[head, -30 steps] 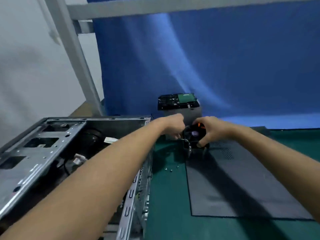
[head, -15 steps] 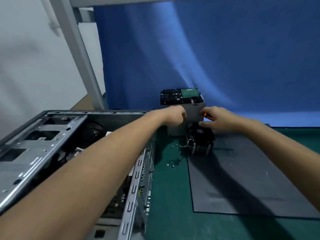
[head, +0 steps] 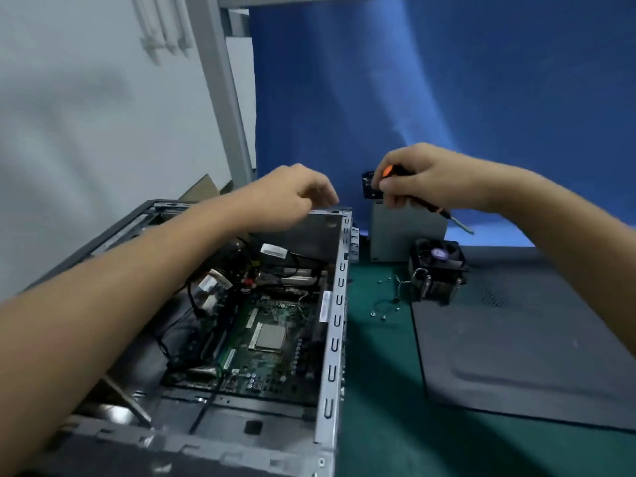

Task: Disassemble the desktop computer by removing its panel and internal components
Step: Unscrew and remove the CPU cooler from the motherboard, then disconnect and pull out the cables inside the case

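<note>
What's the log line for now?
left hand: empty, over grey metal case | right hand: grips orange-black screwdriver | black cooler: on grey panel

We see through one wide-angle view, worn on the head, facing forward and down. The open computer case lies close below at left. The blue backdrop stands ahead.

The right hand hides most of the drive behind it; the case runs off the bottom edge.
</note>
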